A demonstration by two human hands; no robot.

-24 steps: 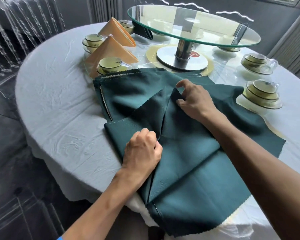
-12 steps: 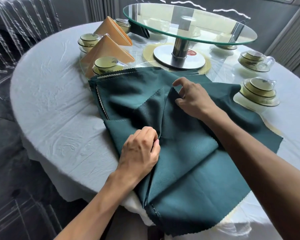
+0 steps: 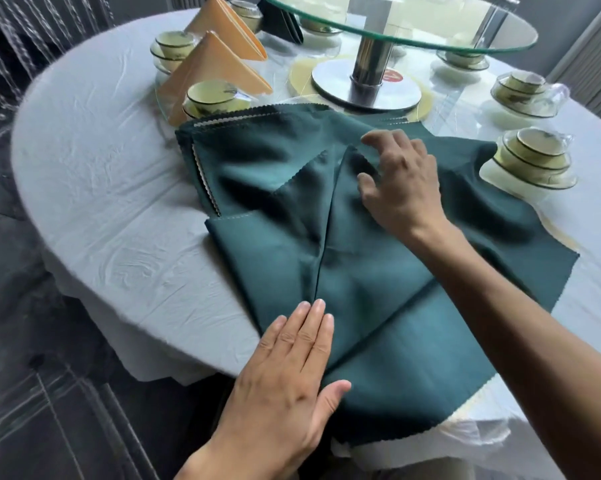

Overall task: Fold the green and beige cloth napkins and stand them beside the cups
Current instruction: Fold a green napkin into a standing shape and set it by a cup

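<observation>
A green napkin [image 3: 389,306] lies partly folded on top of a stack of green napkins [image 3: 257,147] near the table's front edge. My left hand [image 3: 292,375] presses flat on its near left fold, fingers straight. Over the fold's far tip my right hand [image 3: 399,181] hovers or touches lightly, its fingers spread and loosely bent, holding nothing. Two folded beige napkins [image 3: 209,67] [image 3: 229,26] stand as triangles at the back left beside wrapped cups [image 3: 212,97] [image 3: 174,43].
A glass turntable [image 3: 430,36] on a steel base [image 3: 364,84] stands at the table's centre. More wrapped cup sets [image 3: 534,157] [image 3: 520,90] sit at the right. A dark folded napkin [image 3: 285,26] stands at the back. The white tablecloth [image 3: 101,168] drops off close to me; a clear chair [image 3: 49,410] stands at the lower left.
My left hand let go of the pinched fold, slid toward me and flattened on the cloth. My right hand released its pinch at the fold's tip and spread its fingers.
</observation>
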